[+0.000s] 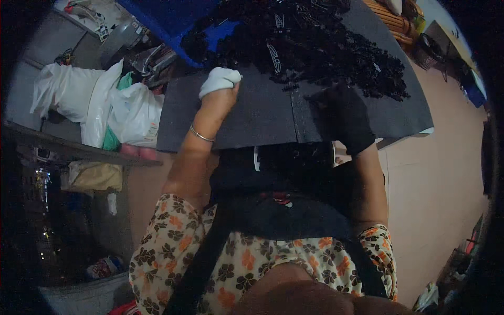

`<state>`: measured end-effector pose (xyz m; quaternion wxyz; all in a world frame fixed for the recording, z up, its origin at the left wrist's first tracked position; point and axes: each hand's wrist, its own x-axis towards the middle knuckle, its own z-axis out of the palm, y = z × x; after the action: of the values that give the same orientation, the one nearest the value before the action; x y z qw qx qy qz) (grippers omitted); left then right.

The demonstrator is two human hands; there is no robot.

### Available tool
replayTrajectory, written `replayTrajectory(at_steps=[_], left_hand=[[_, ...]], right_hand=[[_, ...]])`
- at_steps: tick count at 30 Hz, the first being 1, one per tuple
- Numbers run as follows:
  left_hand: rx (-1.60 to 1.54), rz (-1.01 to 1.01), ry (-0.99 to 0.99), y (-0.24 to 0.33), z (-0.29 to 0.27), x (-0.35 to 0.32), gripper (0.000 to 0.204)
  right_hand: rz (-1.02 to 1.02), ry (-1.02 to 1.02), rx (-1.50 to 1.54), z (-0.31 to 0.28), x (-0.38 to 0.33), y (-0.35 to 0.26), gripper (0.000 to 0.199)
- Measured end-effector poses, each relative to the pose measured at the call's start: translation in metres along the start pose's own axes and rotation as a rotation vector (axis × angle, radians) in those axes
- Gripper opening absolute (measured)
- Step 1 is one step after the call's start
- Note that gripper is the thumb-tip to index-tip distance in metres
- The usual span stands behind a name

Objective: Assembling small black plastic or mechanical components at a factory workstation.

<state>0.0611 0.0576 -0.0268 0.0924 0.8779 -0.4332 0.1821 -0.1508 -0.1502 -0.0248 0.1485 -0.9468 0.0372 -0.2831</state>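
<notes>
My left hand is over the near left part of the grey tabletop. White cloth, perhaps a glove or wrap, covers its fingers, and the hand looks curled into a fist; whatever lies inside is hidden. My right hand, in a black glove, is over the table's near edge. Its fingers reach toward a heap of small black parts and blend into the dark surface, so their pose is unclear. Several shiny metal-like pieces lie among the black parts.
A blue sheet or bin is at the far left of the table. White plastic bags stand beside the table on the left. Orange-brown rods and a dark basket are at the far right.
</notes>
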Motion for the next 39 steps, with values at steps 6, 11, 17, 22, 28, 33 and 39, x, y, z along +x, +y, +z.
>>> replayTrajectory(at_steps=[6,11,17,22,28,33,39], left_hand=[[-0.230,0.108,0.284,-0.002,0.002,-0.019,0.011],[-1.463,-0.438,-0.181,0.034,-0.010,-0.034,0.021],[-1.768,-0.494,-0.212,0.052,-0.020,-0.041,0.025],[-1.823,-0.423,-0.214,0.056,-0.016,-0.043,0.027],[-1.473,-0.380,-0.256,0.076,-0.017,-0.041,0.031],[-1.162,-0.196,-0.129,0.090,-0.024,-0.046,0.029],[-0.901,-0.043,-0.076,0.093,-0.039,-0.049,0.030]], right_hand=[[0.058,-0.099,-0.069,0.004,0.007,-0.016,0.015],[0.044,-0.022,-0.047,0.020,-0.002,-0.010,0.020],[0.008,0.000,-0.084,0.017,0.004,-0.018,0.021],[0.082,0.059,0.310,0.011,0.000,-0.026,0.019],[0.367,-0.072,0.871,0.009,0.002,-0.032,0.018],[0.280,-0.242,1.056,0.016,-0.002,-0.034,0.016],[0.331,-0.249,0.962,0.008,0.003,-0.038,0.019]])
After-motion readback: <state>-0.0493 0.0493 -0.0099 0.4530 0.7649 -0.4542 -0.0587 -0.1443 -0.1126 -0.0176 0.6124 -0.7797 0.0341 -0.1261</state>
